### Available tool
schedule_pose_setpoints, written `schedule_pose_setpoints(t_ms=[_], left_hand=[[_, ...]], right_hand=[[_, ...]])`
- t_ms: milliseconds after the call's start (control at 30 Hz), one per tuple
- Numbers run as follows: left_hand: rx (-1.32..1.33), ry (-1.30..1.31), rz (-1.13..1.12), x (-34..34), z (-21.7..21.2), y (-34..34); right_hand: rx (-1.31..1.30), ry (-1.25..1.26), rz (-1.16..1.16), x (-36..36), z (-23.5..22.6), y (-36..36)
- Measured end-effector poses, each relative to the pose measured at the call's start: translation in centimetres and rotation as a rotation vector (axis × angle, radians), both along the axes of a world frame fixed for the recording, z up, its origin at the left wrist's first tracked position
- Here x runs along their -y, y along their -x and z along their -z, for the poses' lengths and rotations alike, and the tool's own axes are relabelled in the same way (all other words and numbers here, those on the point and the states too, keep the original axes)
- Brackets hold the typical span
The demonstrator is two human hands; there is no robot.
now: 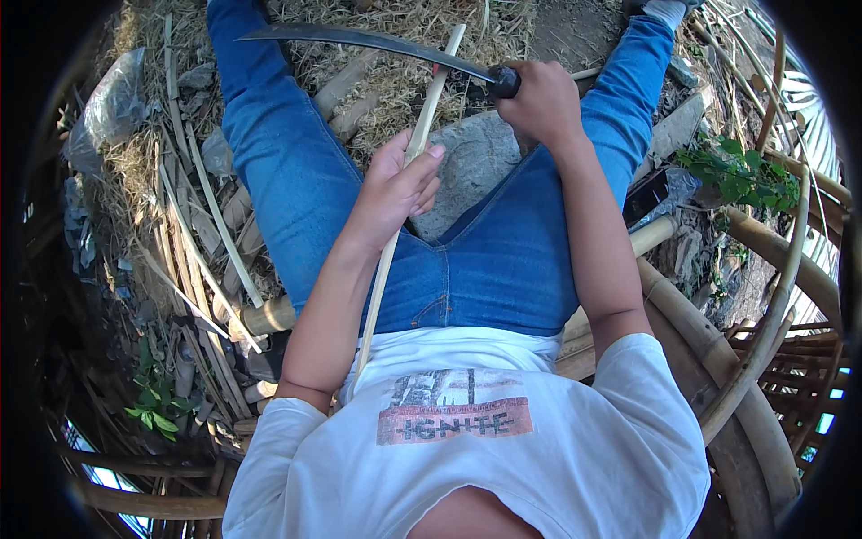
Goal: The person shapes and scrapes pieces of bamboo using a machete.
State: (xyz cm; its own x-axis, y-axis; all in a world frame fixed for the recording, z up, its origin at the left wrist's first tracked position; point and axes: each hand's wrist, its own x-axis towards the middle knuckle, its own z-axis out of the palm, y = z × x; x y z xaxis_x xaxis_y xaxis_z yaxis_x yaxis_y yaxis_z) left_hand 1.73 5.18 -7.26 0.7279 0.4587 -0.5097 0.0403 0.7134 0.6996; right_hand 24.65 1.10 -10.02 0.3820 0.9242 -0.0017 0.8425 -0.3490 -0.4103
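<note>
Bamboo strip (395, 242): head view; a long, thin, pale slat running from the person's chest forward over the left thigh and past the grey stone (476, 166) between the knees.
Left hand (395, 184): closed round the strip just left of the stone, thumb on top, seemingly to steady it against the blade.
Right hand (543, 99): clamped on the dark handle of the sickle knife (359, 38), just beyond the stone.
Blade: long, dark and curved, crossing the strip's far end beyond the stone, edge laid on it as if for shaving.
Strip's look: smooth, straight, light tan, narrow and even.
Surroundings: straw and split bamboo lengths (206, 207) left of the stone; thick bamboo poles (763, 296) to its right.
</note>
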Motion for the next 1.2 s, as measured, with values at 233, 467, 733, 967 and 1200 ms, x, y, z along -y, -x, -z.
schedule_pose_setpoints(t_ms=[233, 467, 733, 967, 1200], left_hand=[[0.001, 0.024, 0.008, 0.1, 0.1, 0.1], [0.0, 0.01, -0.014, -0.2, 0.4, 0.2], [-0.027, -0.045, 0.036, 0.5, -0.1, -0.1], [0.008, -0.027, 0.039, 0.3, -0.2, 0.3], [-0.032, -0.102, 0.037, 0.3, 0.3, -0.1]], right_hand=[[-0.03, -0.032, -0.048, 0.1, 0.4, -0.3], [-0.021, -0.003, -0.114, -0.4, -0.2, 1.8], [-0.044, -0.075, 0.044, 0.0, 1.1, -1.3], [-0.216, -0.012, -0.065, -0.3, 0.3, 1.2], [-0.125, 0.009, -0.025, -0.5, -0.2, 1.6]])
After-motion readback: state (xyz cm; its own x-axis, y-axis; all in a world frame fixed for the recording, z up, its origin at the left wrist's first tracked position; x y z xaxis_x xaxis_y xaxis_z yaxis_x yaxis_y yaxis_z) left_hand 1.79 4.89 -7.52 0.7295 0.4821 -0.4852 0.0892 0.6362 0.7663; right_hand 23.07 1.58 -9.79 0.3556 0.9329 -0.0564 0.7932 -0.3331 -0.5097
